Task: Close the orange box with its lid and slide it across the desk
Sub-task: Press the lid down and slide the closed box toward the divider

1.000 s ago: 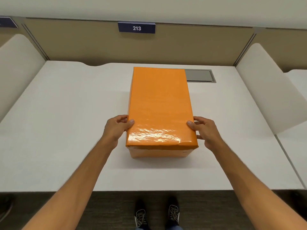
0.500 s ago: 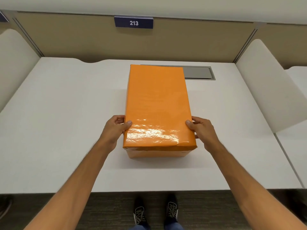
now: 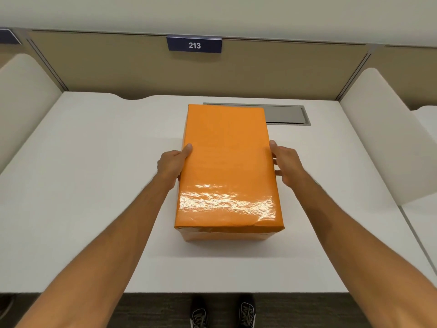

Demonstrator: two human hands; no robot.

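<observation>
Hands press on both long sides of the orange box point(image 3: 227, 166), which sits in the middle of the white counter point(image 3: 82, 185). The lid point(image 3: 227, 147) is on top of the box and covers it all the way, and its near end shines in the light. The left hand point(image 3: 171, 163) lies flat on the left side, thumb up on the lid's edge. The right hand point(image 3: 286, 163) does the same on the right side, with its fingers spread along the wall. Each grip is wide open, flat against the box, so the two hands squeeze it between them. The far end of the box covers part of a gray hatch point(image 3: 287, 114) set in the counter. A blue sign point(image 3: 194, 45) with 213 on it hangs on the tan wall behind. Two black shoes point(image 3: 222, 312) show under the counter's near edge.
</observation>
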